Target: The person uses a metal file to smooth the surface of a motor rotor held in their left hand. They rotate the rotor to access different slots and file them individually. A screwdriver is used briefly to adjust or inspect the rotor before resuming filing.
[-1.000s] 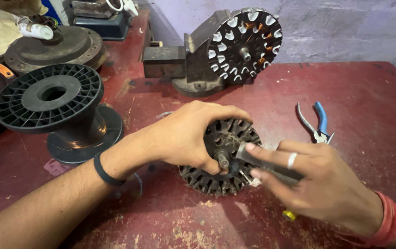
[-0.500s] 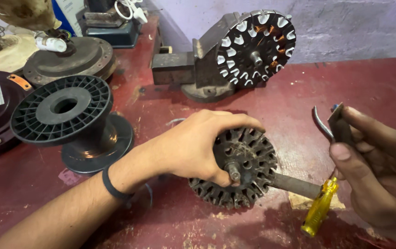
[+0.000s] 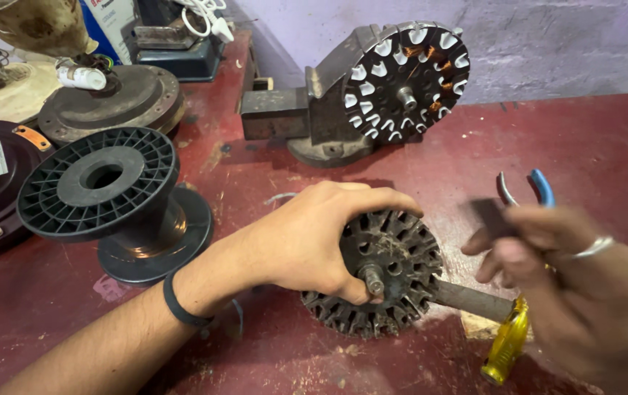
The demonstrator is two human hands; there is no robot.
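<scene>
The left hand [image 3: 310, 238] is gripping a bare motor stator core [image 3: 376, 274], a dark slotted disc of stacked steel plates, with the fingers curling over its upper rim and the thumb pressing near the short shaft stub [image 3: 372, 278] at its centre. The core is sitting tilted on the red workbench [image 3: 607, 139], its face turning toward the camera and its shaft axis pointing up and out at the viewer; the lower edge is resting on the bench top. The right hand [image 3: 577, 285] is hovering just right of the core, blurred by motion, closing around a small dark flat piece [image 3: 491, 217] pinched at the fingertips, with a ring showing on one finger; what exactly that piece is cannot be made out. A grey metal bar [image 3: 468, 298] is lying on the bench, running from under the core's right edge out toward the right hand, and its far end is hiding behind that hand. Below it a yellow-handled screwdriver [image 3: 506, 351] is showing only its handle. Blue-handled pliers [image 3: 530, 186] are lying partly hidden behind the right fingers. Farther back, a second stator with white slot liners [image 3: 409, 80] is standing clamped upright in a bench vise [image 3: 292, 117], and a black plastic spool [image 3: 102, 183] is sitting to the left.
</scene>
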